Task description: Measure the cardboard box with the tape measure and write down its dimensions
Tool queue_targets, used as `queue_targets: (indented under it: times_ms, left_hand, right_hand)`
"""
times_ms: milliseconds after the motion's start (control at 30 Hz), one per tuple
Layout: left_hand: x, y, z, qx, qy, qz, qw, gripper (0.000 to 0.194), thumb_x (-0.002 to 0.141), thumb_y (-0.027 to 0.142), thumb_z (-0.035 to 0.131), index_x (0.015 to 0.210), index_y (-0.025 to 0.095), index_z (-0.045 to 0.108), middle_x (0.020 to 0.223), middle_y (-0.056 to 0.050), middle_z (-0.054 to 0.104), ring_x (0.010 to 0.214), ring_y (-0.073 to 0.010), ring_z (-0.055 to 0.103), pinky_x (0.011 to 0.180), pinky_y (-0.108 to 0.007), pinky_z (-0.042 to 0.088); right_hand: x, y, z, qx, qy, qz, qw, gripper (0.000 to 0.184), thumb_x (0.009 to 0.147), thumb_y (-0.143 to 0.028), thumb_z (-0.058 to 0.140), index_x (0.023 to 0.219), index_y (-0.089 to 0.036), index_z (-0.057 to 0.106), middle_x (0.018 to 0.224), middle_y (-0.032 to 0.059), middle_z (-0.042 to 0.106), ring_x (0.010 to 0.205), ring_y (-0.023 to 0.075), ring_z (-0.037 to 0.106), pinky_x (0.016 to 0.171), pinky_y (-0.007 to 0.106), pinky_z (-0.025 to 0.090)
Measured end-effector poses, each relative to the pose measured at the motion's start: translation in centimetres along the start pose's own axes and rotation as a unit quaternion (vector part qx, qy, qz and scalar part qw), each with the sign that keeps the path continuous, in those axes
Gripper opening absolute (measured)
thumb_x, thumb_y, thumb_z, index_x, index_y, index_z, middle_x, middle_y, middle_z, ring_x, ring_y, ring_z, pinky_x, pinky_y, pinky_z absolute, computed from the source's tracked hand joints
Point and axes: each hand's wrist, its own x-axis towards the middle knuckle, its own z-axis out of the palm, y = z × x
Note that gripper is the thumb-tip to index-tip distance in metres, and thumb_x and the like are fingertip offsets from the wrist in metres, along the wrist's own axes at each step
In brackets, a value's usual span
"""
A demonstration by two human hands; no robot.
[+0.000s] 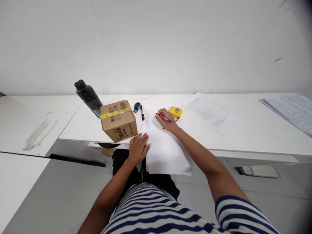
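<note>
Between the fingers of my right hand (165,117) is a red pen (163,118), its tip over the top part of a white sheet of paper (168,152). The sheet hangs over the table's front edge toward my lap. My left hand (139,147) lies flat at that edge, fingers stretched out, between the paper and a taped cardboard box (120,122). A yellow tape measure (175,112) sits just beyond my right hand. Behind the box's right side lie a black marker (142,113) and a dark watch (137,106).
A black bottle (89,97) stands behind the box, against its left side. Printed sheets (207,112) lie to the right, and a paper stack (292,110) is at the far right. The white wall (156,48) rises behind the table (234,130).
</note>
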Motion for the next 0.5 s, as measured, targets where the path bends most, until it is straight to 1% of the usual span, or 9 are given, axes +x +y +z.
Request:
queue_targets:
  times_ms: [33,67,100,167,233,333,500]
  left_hand:
    - [0.0,0.0,0.0,-0.002,0.0,-0.002,1.0,0.044,0.099,0.037,0.044,0.14,0.023,0.054,0.144,-0.004,0.056,0.137,-0.0258,0.047,0.107,-0.043,0.036]
    - [0.0,0.0,0.0,-0.005,0.0,-0.004,1.0,0.044,0.099,0.037,0.044,0.14,0.024,0.054,0.144,-0.004,0.057,0.137,-0.0257,0.047,0.107,-0.043,0.037]
    - [0.0,0.0,0.0,-0.007,-0.001,-0.006,1.0,0.044,0.099,0.038,0.044,0.14,0.024,0.054,0.144,-0.004,0.057,0.137,-0.0257,0.047,0.107,-0.043,0.037]
    - [0.0,0.0,0.0,-0.011,-0.004,-0.011,1.0,0.044,0.099,0.038,0.045,0.14,0.025,0.054,0.143,-0.004,0.057,0.138,-0.0257,0.047,0.108,-0.043,0.037]
    - [0.0,0.0,0.0,-0.013,-0.007,-0.015,1.0,0.044,0.099,0.038,0.045,0.14,0.025,0.055,0.143,-0.004,0.057,0.138,-0.0257,0.047,0.108,-0.044,0.037]
    - [0.0,0.0,0.2,-0.013,-0.005,-0.017,1.0,0.044,0.099,0.038,0.044,0.14,0.025,0.055,0.143,-0.004,0.057,0.138,-0.0257,0.047,0.109,-0.044,0.036]
    - [-0.1,0.0,0.4,-0.014,-0.001,-0.014,1.0,0.044,0.099,0.038,0.044,0.14,0.025,0.054,0.144,-0.003,0.057,0.138,-0.0253,0.047,0.109,-0.043,0.036]
  right_hand:
    - [-0.8,-0.5,0.5,0.078,0.0,0.029,0.997,0.032,0.095,-0.05,0.047,0.09,-0.02,0.057,0.066,-0.0001,0.059,0.061,0.016,0.052,0.063,0.029,0.037]
    - [-1.5,-1.0,1.1,0.141,-0.016,0.054,0.988,0.036,0.095,-0.055,0.045,0.086,-0.022,0.055,0.061,-0.0023,0.055,0.058,0.0152,0.05,0.061,0.028,0.037]
    - [-2.1,-1.4,1.7,0.187,-0.039,0.072,0.979,0.039,0.095,-0.058,0.042,0.084,-0.022,0.055,0.058,-0.0035,0.052,0.057,0.0149,0.049,0.06,0.028,0.038]
    - [-2.9,-1.8,2.7,0.228,-0.077,0.092,0.966,0.043,0.096,-0.059,0.036,0.083,-0.023,0.057,0.057,-0.0039,0.052,0.057,0.0149,0.05,0.061,0.028,0.04]
    - [-3.2,-2.0,3.3,0.214,-0.081,0.107,0.968,0.044,0.095,-0.058,0.037,0.079,-0.023,0.058,0.059,-0.0027,0.055,0.059,0.0152,0.052,0.064,0.029,0.041]
    - [-3.0,-1.9,3.5,0.163,-0.067,0.118,0.977,0.042,0.09,-0.055,0.046,0.065,-0.022,0.054,0.062,-0.0005,0.058,0.063,0.0164,0.055,0.065,0.03,0.041]
    - [-2.8,-1.6,3.6,0.158,-0.079,0.109,0.978,0.038,0.088,-0.051,0.05,0.064,-0.022,0.058,0.063,-0.0001,0.061,0.065,0.0171,0.057,0.066,0.031,0.042]
